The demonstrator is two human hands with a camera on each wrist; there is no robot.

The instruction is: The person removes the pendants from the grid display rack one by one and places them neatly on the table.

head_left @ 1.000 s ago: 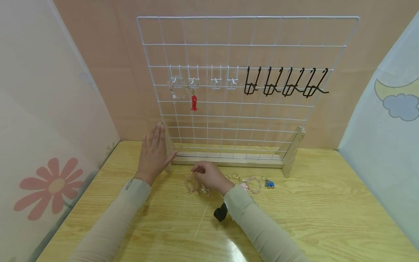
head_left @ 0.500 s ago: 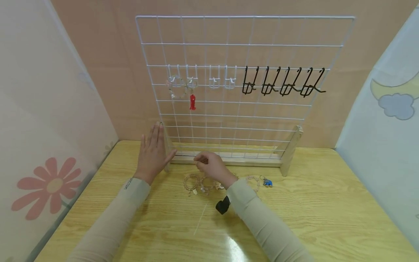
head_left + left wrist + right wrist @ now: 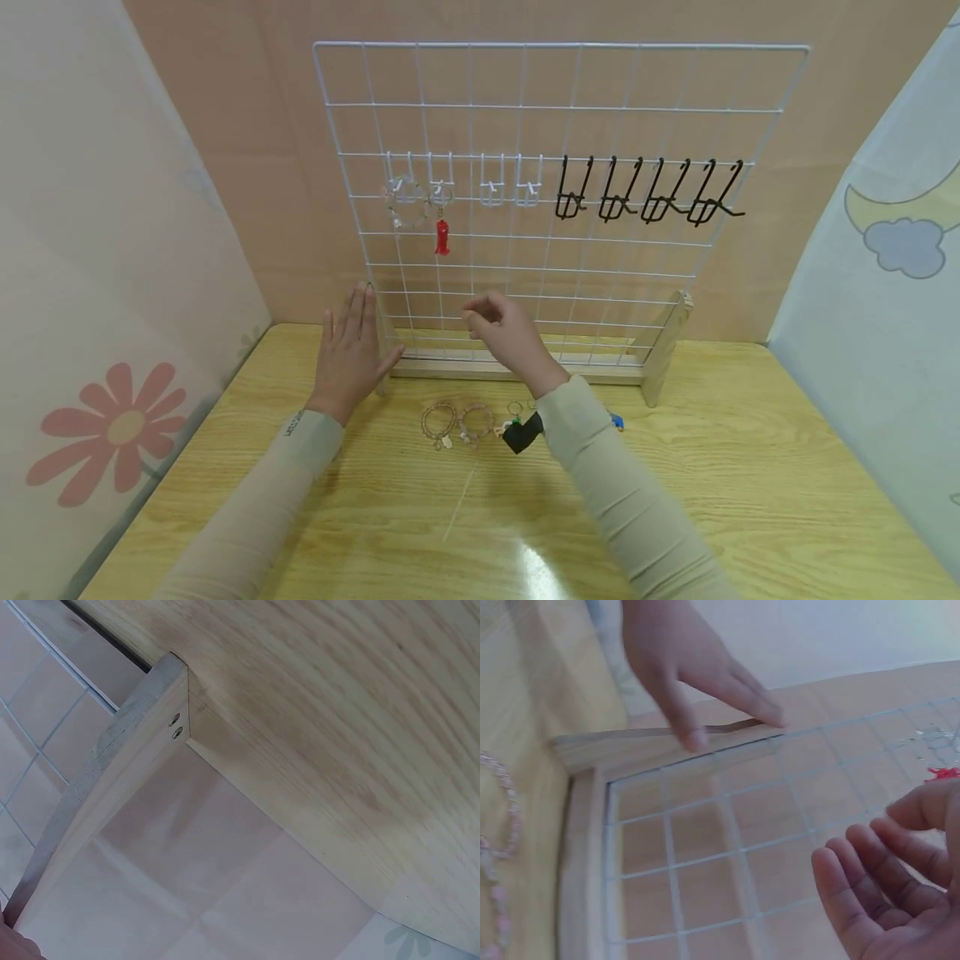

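My left hand [image 3: 348,350] lies with straight fingers on the left wooden upright of a white wire grid rack [image 3: 517,368]; the left wrist view shows that upright [image 3: 127,757]. My right hand [image 3: 510,333] is raised before the grid's lower part. Its thumb and index fingertips come close together, the other fingers are curled, and nothing can be made out between them in the right wrist view [image 3: 892,877]. Two beaded bracelets, one gold-toned [image 3: 428,430] and one pinkish [image 3: 491,419], lie on the table below. Beside them are small keyrings [image 3: 514,408], partly hidden by my right wrist.
A clear beaded bracelet [image 3: 408,223] and a red keychain [image 3: 442,238] hang on white hooks at the left. Other white hooks [image 3: 492,193] and several black hooks [image 3: 615,204] line the same grid wire. A blue keychain [image 3: 617,422] lies by my right sleeve.
My right hand has risen from the bracelets and moved slightly right, up in front of the grid. The gold-toned bracelet it touched now lies flat. The left hand stays in place.
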